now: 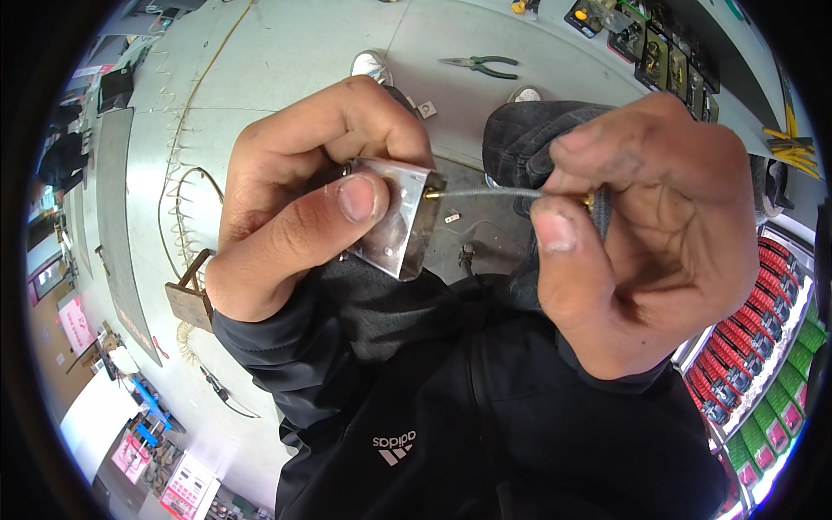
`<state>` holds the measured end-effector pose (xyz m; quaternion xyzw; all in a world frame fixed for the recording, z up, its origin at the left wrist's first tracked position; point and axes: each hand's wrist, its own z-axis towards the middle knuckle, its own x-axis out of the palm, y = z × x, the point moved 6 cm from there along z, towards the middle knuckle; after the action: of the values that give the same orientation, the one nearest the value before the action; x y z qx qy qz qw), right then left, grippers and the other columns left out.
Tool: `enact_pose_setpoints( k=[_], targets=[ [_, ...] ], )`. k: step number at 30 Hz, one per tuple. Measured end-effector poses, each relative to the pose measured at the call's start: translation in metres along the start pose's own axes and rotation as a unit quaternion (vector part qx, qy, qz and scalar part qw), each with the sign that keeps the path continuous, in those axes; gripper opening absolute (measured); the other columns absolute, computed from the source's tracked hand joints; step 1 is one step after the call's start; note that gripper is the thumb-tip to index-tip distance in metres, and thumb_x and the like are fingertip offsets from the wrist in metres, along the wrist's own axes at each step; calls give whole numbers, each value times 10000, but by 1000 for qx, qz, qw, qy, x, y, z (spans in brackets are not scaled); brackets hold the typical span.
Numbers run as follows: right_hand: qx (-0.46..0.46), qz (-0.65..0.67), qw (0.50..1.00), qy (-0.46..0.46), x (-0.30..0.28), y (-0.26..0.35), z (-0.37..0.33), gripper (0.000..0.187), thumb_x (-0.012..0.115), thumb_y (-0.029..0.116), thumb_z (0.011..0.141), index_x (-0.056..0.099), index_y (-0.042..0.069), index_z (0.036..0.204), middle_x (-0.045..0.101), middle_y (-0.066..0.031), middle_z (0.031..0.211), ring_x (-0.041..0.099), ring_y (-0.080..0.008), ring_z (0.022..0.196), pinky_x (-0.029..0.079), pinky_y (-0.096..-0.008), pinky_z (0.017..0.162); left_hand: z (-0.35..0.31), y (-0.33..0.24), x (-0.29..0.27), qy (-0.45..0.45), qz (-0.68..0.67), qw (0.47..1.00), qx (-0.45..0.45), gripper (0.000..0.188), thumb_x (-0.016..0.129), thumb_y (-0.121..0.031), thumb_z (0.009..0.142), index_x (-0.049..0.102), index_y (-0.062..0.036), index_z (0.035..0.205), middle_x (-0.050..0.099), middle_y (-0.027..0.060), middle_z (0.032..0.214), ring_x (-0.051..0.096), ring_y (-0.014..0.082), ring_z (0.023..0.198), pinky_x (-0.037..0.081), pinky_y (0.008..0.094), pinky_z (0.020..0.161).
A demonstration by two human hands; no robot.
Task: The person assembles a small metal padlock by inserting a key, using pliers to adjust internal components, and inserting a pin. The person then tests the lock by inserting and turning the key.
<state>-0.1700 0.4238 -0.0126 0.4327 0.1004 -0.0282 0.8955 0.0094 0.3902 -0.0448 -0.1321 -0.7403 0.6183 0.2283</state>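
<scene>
My left hand [290, 204] grips a small, shiny, bent metal bracket [403, 227], thumb on its face and fingers curled behind it. From the bracket's right edge a thin grey flexible cable [485, 193] runs across to my right hand [663, 243]. A brass tip [432, 196] ends the cable at the bracket; whether it is seated in a hole cannot be made out. Thumb and fingers of my right hand pinch the cable's other end, where a bit of brass [590, 202] shows between them. Both hands are held up above my lap.
Green-handled pliers [492, 66] lie beyond my hands. Black parts bins [654, 56] stand at the far right. Nearer on the right are red coiled pieces [750, 325] and green trays [784, 390]. A coiled hose [179, 147] and a brown wooden object [189, 299] are on the left.
</scene>
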Motion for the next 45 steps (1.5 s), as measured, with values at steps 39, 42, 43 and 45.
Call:
enact_pose_setpoints(
  k=[39,42,43,45],
  targets=[
    [-48,19,998,-48,9,-9,-7,277,603,-168,744,575,-98,1011,645,-182,914,609,-146,712,488,-236,678,-6,0,-5,-17,37,999,-8,415,638,-296,834,516,63,1005,643,166,966,589,159,828,418,236,733],
    [-35,-56,997,29,4,-2,4,283,614,-168,752,581,-87,1021,650,-183,915,620,-153,728,496,-246,690,-3,4,-5,-10,38,999,-28,422,644,-307,832,522,60,1002,635,147,942,578,147,823,406,227,732],
    [12,-37,999,-14,4,-1,1,282,617,-169,754,585,-82,1021,653,-181,914,625,-157,739,500,-250,699,-3,2,-4,-4,39,998,-39,425,646,-312,831,524,58,1001,632,140,933,575,143,821,402,224,733],
    [46,-36,998,-32,2,-2,0,274,620,-172,765,596,-74,1019,656,-179,917,637,-166,765,510,-258,717,-2,0,-2,-21,57,998,-14,432,656,-321,825,537,55,1002,627,124,915,568,136,818,394,220,735]
  ],
)
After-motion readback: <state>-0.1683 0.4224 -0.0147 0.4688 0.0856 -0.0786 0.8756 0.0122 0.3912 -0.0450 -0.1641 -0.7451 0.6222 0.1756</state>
